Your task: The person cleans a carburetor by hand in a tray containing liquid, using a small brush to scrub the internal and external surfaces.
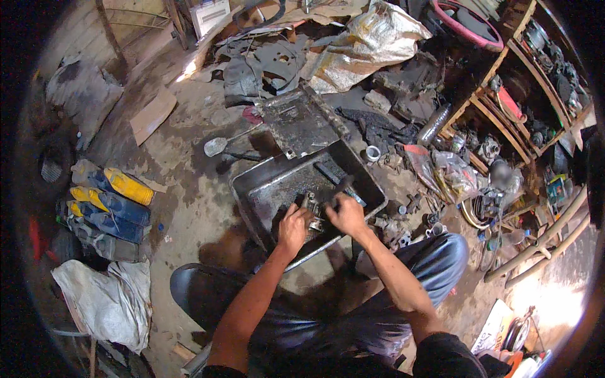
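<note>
A dark, oily rectangular tray (376, 211) lies on the floor before my knees. Over its near side, my left hand (293, 228) is closed on a small greyish metal machine part (313, 211). My right hand (346, 215) is closed around a tool with a dark handle (344, 183), whose end points away from me. Its working end lies against or close to the part and is hidden by my fingers, so its kind cannot be told. A long flat dark bar (337, 178) rests inside the tray toward its right wall.
A grimy flat panel (293, 123) lies beyond the tray, with a pale scoop-like tool (216, 147) to its left. Blue and yellow bottles (126, 208) lie at left. Parts-filled wooden shelves (491, 120) and a white cup (372, 153) are at right.
</note>
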A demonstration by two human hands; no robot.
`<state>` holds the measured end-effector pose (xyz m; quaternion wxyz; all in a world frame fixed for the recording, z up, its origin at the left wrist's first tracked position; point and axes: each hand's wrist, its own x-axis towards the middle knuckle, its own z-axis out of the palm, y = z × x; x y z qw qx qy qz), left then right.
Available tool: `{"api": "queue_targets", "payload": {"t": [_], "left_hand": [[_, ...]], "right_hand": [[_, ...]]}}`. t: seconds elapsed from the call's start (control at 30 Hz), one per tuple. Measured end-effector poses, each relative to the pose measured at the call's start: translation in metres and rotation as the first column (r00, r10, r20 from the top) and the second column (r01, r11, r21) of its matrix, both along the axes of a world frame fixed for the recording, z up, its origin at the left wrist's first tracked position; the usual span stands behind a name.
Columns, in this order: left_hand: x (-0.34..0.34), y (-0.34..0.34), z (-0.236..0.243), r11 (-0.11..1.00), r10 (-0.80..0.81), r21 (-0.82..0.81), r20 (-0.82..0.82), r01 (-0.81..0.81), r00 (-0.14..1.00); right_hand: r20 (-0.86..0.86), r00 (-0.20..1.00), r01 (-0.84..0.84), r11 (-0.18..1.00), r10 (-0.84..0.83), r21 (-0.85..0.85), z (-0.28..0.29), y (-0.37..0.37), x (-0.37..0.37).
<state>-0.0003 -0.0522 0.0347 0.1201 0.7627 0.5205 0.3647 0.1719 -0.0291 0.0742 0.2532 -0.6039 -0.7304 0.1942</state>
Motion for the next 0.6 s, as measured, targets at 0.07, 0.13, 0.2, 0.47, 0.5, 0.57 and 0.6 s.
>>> {"api": "queue_targets", "payload": {"t": [0.07, 0.13, 0.2, 0.47, 0.5, 0.57, 0.6], "left_hand": [[-0.003, -0.005, -0.001, 0.999, -0.016, -0.034, -0.044, 0.014, 0.999], [0.003, -0.001, 0.006, 0.998, -0.012, -0.059, -0.044, 0.01, 0.999], [0.0, -0.002, 0.006, 0.997, -0.021, -0.07, -0.047, 0.018, 0.999], [-0.005, -0.002, -0.009, 1.0, 0.015, -0.018, -0.058, -0.016, 0.998], [-0.006, -0.002, -0.007, 0.999, 0.008, -0.039, -0.052, -0.01, 0.999], [0.004, 0.006, -0.002, 0.997, -0.035, -0.063, -0.016, 0.034, 0.999], [-0.002, 0.006, -0.004, 0.998, -0.07, 0.004, -0.045, 0.07, 0.997]], "right_hand": [[0.045, 0.999, -0.024, 0.999, 0.023, 0.024, -0.003, -0.002, -0.002], [-0.093, 0.955, 0.29, 0.95, -0.281, 0.113, -0.01, 0.014, 0.003], [0.003, 0.998, 0.062, 0.993, -0.062, 0.096, -0.008, 0.001, -0.003], [-0.013, 1.0, -0.024, 0.994, 0.026, 0.111, -0.003, -0.001, -0.023], [0.006, 0.999, -0.036, 0.996, 0.036, 0.085, 0.002, -0.002, -0.022], [-0.152, 0.94, 0.318, 0.945, -0.305, 0.073, -0.017, 0.014, -0.01], [-0.228, 0.929, 0.303, 0.953, -0.29, 0.021, -0.009, 0.006, -0.022]]}}
